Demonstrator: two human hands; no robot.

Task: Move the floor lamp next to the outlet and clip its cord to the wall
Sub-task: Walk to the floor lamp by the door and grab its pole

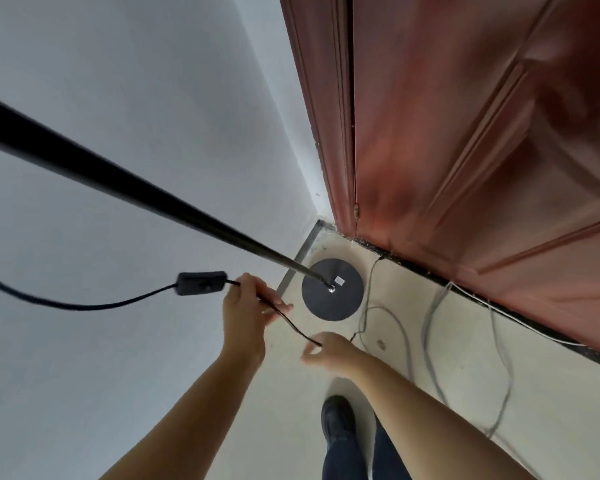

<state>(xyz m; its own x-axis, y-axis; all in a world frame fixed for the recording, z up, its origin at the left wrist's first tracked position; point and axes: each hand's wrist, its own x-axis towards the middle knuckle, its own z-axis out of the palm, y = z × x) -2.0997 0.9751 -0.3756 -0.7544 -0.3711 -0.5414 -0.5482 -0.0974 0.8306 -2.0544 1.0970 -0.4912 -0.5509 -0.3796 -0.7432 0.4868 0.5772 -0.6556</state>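
The floor lamp's round black base (340,303) stands on the floor in the corner between the white wall (118,98) and a brown door. Its black pole (125,178) rises toward the upper left. The thin black cord (94,304) carries an inline switch (201,283) and hangs in front of the wall. My left hand (245,313) pinches the cord just right of the switch. The cord runs down to my right hand (329,353), whose fingers close on it lower down. No outlet or clip is in view.
A brown panelled door (482,133) fills the right side, with a dark threshold (465,289) below it. Grey and white loose cables (433,327) snake across the pale floor to the right of the base. My dark shoe (338,419) stands below my hands.
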